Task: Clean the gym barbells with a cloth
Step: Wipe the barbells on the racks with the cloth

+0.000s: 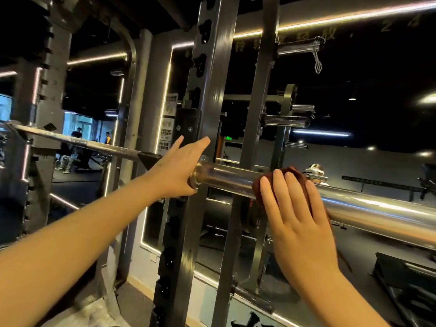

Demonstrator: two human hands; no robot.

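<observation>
Head view | right hand [298, 208] fingers flat, slightly spread, pressing cloth [293, 173] onto barbell [226, 180] | left hand [178, 169] fingers straight beside bar's collar

I find the load borne by a tall dark steel rack upright with keyhole slots [212, 79], with a plain grey steel post [262, 90] just beside it on the right. A long chrome barbell [226, 180] crosses the slotted upright, thin shaft running left, thick polished sleeve passing in front of the grey post; its seat on the rack is hidden from me. Higher on the grey post, a short chrome peg [297, 47] carries a wire spring clip [317, 57].
</observation>
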